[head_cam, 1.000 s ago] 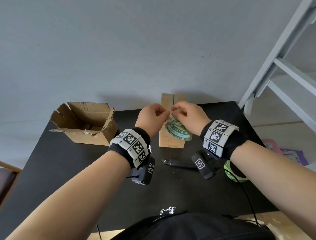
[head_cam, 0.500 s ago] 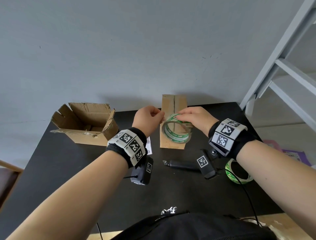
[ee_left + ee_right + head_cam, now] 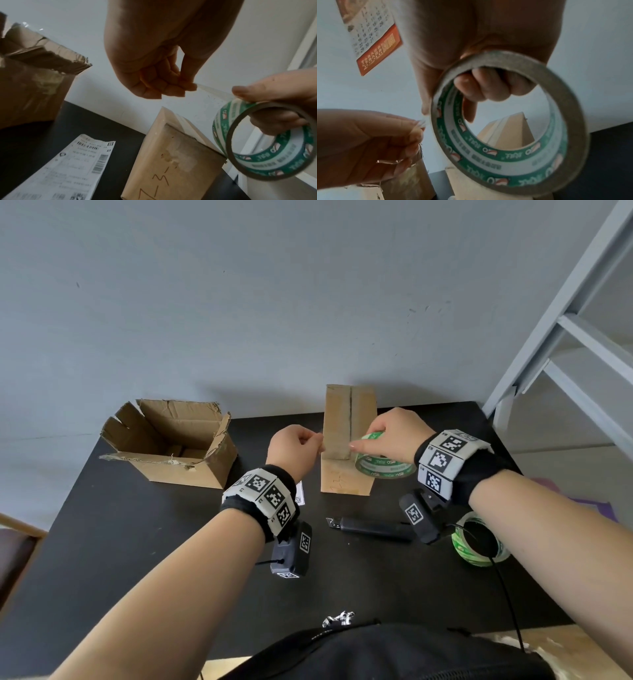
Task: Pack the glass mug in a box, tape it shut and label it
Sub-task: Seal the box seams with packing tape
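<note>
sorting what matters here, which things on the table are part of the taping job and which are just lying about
In use:
- tape roll, held by right hand
- tape end, pinched by left hand
- closed box
- shipping label, for later

Lying about:
- open torn box
- utility knife
- second tape roll

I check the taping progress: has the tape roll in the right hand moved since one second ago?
Yes. The tape roll has shifted right across the tall closed box, from its left-centre to its right edge, while the left hand pinches the tape end.
</note>
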`<move>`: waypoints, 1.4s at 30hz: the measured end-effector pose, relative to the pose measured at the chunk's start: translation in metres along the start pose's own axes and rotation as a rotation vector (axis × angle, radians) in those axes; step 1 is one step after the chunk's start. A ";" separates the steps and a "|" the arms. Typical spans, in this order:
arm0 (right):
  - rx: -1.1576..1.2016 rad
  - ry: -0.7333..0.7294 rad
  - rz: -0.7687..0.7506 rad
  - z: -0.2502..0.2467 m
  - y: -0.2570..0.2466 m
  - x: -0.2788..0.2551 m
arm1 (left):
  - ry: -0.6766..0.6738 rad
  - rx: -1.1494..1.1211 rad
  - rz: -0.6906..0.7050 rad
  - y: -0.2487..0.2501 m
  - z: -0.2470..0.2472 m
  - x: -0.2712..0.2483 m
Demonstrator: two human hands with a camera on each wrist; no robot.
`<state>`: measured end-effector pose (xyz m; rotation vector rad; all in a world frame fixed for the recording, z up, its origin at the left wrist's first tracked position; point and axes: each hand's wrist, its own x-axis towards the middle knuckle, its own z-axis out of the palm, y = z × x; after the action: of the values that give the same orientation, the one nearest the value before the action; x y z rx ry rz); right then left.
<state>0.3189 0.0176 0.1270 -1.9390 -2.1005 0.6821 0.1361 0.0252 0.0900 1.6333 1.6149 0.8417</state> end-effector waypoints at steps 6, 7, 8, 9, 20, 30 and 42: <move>0.107 -0.023 0.024 -0.003 0.005 -0.001 | -0.020 0.013 -0.035 -0.009 -0.001 0.005; 0.110 -0.029 0.033 -0.003 0.005 -0.001 | -0.025 0.019 -0.042 -0.010 0.001 0.005; 0.102 -0.030 0.042 -0.004 0.005 -0.001 | -0.031 0.025 -0.052 -0.010 0.002 0.005; 0.087 -0.027 0.050 -0.004 0.005 0.000 | -0.031 0.028 -0.062 -0.011 0.005 0.005; -0.156 -0.020 0.131 0.005 0.028 0.001 | -0.049 0.054 -0.171 -0.018 0.015 0.008; -0.278 0.016 0.218 0.007 0.028 -0.001 | -0.066 0.075 -0.164 -0.027 0.025 0.010; -0.381 -0.018 0.249 0.013 0.028 0.007 | -0.057 0.106 -0.205 -0.035 0.020 0.015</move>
<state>0.3373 0.0233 0.1017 -2.4324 -2.1441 0.3564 0.1338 0.0398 0.0499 1.5166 1.7770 0.6085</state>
